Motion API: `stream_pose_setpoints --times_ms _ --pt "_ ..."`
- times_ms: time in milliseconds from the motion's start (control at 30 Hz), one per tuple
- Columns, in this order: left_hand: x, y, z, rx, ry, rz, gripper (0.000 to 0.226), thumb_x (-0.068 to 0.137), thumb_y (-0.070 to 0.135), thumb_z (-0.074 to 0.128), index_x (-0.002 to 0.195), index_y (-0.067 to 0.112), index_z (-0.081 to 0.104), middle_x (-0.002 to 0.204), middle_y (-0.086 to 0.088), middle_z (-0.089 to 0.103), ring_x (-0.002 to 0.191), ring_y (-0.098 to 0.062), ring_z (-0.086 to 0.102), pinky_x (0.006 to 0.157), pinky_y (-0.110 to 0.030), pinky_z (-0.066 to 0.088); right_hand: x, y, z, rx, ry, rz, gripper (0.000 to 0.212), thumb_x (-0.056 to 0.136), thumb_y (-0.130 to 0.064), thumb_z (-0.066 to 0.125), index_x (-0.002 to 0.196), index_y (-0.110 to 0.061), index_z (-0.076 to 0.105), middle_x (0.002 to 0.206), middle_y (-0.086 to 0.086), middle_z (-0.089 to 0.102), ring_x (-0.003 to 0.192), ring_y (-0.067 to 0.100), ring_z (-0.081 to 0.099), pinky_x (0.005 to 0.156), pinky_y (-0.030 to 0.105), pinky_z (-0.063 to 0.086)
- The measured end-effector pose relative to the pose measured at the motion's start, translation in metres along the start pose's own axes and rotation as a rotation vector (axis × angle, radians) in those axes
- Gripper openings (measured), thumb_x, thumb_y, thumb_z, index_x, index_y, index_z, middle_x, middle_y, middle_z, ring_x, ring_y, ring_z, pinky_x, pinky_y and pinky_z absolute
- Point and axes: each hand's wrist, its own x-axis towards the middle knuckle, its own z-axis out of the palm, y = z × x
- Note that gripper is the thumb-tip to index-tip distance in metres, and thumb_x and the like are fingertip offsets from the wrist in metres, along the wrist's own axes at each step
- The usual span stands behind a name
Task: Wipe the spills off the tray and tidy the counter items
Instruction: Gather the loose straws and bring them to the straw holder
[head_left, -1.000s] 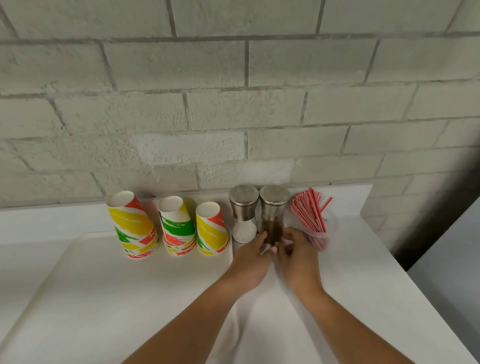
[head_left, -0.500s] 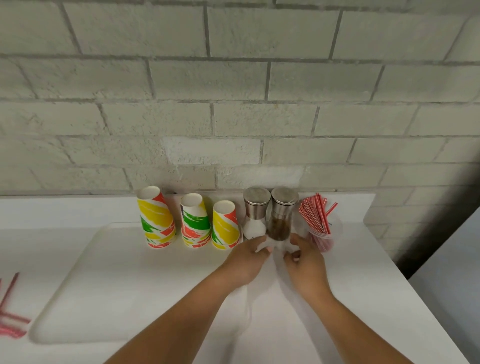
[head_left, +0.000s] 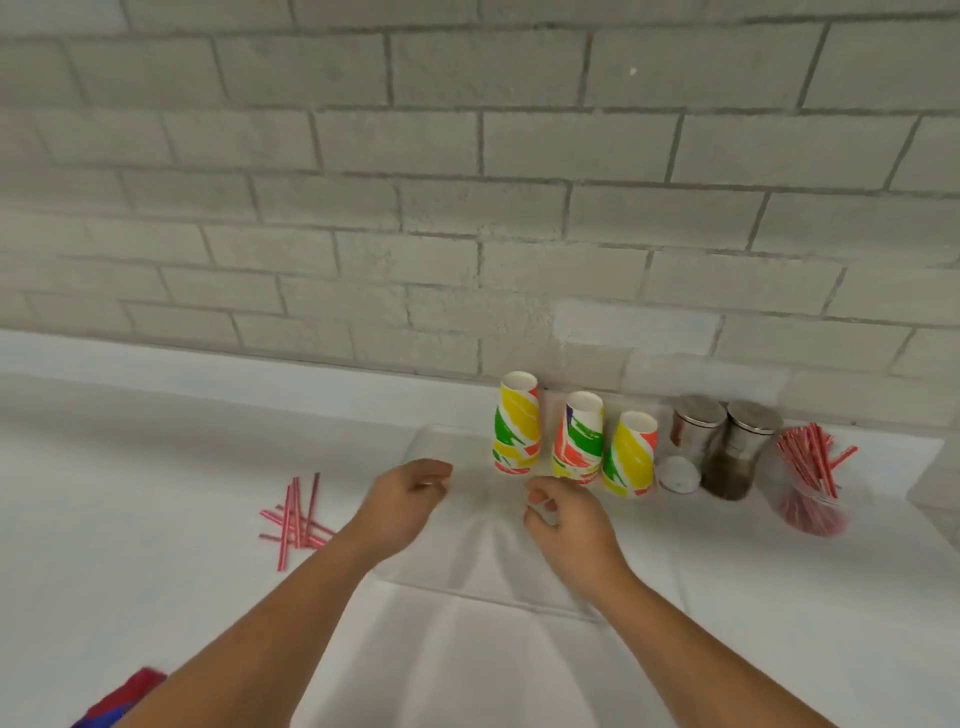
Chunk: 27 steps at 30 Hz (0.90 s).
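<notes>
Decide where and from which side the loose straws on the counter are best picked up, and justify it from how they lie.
Probably grip the loose straws around their crossed middle, coming from above with the left hand, the nearer hand. They lie flat and fanned on the bare counter, overlapping near the centre, so a pinch there should gather most of them at once.

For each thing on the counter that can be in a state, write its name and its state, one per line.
Cup stacks: three, upside down, in a row.
Grinders: two, upright, capped.
Straw jar: upright, full of straws.
Loose straws: scattered flat left of the tray.
Left hand: empty, fingers curled.
Right hand: empty, fingers curled.
</notes>
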Motion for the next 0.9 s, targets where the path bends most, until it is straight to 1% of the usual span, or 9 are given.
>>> stream_pose_setpoints --times_ms 133,167,233,267,400,500,633,767,900 --pt "-0.009 -0.047 -0.077 -0.005 0.084 -0.11 0.021 0.09 0.014 0.053 0.107 0.019 0.065 0.105 0.001 0.066 0.092 -0.024 0.067 0.078 -0.026 0.054 0.008 -0.055 0.064 -0.003 -0.147 -0.058 0.025 0.083 -0.023 0.063 0.108 -0.019 0.062 0.095 -0.003 0.059 0.09 0.015 0.053 0.079 0.025 0.044" --pt "-0.01 -0.058 -0.092 0.027 0.099 -0.122 0.023 0.09 0.012 0.052 0.108 0.018 0.065 0.107 -0.001 0.066 0.089 -0.023 0.067 0.077 -0.024 0.054 0.009 -0.066 0.077 -0.005 -0.173 -0.062 0.026 0.084 -0.026 0.062 0.109 -0.019 0.062 0.098 -0.002 0.059 0.093 0.016 0.054 0.081 0.025 0.043" --pt "-0.01 -0.085 -0.127 0.134 0.124 -0.111 0.026 0.088 0.005 0.05 0.108 0.014 0.065 0.11 -0.004 0.066 0.084 -0.014 0.063 0.068 -0.012 0.047 0.013 -0.092 0.111 -0.003 -0.216 -0.064 0.029 0.085 -0.029 0.062 0.113 -0.019 0.06 0.104 0.0 0.06 0.098 0.016 0.054 0.083 0.023 0.042" --pt "-0.009 -0.096 -0.139 0.181 0.125 -0.103 0.028 0.086 0.002 0.05 0.108 0.012 0.065 0.111 -0.005 0.067 0.084 -0.012 0.061 0.068 -0.012 0.044 0.014 -0.102 0.124 -0.001 -0.235 -0.062 0.031 0.085 -0.03 0.061 0.114 -0.019 0.06 0.106 0.001 0.06 0.1 0.016 0.054 0.083 0.022 0.041" --pt "-0.007 -0.134 -0.175 0.336 0.09 -0.089 0.03 0.086 0.005 0.055 0.113 0.016 0.063 0.113 -0.002 0.066 0.093 -0.013 0.06 0.087 -0.02 0.043 0.02 -0.133 0.18 -0.085 -0.309 -0.044 0.044 0.086 -0.04 0.059 0.123 -0.018 0.054 0.118 0.002 0.056 0.112 0.019 0.05 0.088 0.025 0.041" --pt "-0.002 -0.157 -0.186 0.459 0.011 -0.046 0.035 0.085 0.011 0.058 0.119 0.021 0.059 0.118 0.0 0.063 0.097 -0.011 0.059 0.089 -0.021 0.044 0.028 -0.148 0.214 -0.22 -0.323 -0.012 0.054 0.082 -0.049 0.059 0.125 -0.017 0.05 0.121 0.004 0.053 0.116 0.022 0.045 0.093 0.032 0.043" --pt "0.008 -0.171 -0.183 0.526 -0.045 0.025 0.041 0.083 0.016 0.06 0.123 0.023 0.057 0.123 0.001 0.06 0.108 -0.015 0.058 0.095 -0.024 0.044 0.036 -0.153 0.241 -0.328 -0.355 0.047 0.069 0.07 -0.063 0.064 0.119 -0.017 0.05 0.113 0.004 0.052 0.11 0.023 0.043 0.091 0.034 0.045" --pt "0.023 -0.176 -0.176 0.528 -0.063 0.106 0.044 0.083 0.02 0.062 0.125 0.025 0.054 0.128 0.002 0.057 0.118 -0.018 0.05 0.101 -0.027 0.037 0.043 -0.148 0.25 -0.333 -0.37 0.092 0.063 0.07 -0.041 0.076 0.123 -0.019 0.05 0.114 0.004 0.053 0.112 0.024 0.042 0.093 0.033 0.044" --pt "0.034 -0.169 -0.168 0.51 -0.067 0.16 0.052 0.082 0.026 0.064 0.131 0.025 0.049 0.139 0.004 0.048 0.128 -0.022 0.041 0.105 -0.029 0.032 0.053 -0.145 0.236 -0.329 -0.426 0.081 0.049 0.071 -0.024 0.078 0.116 -0.017 0.058 0.107 0.008 0.059 0.104 0.026 0.053 0.086 0.031 0.046"
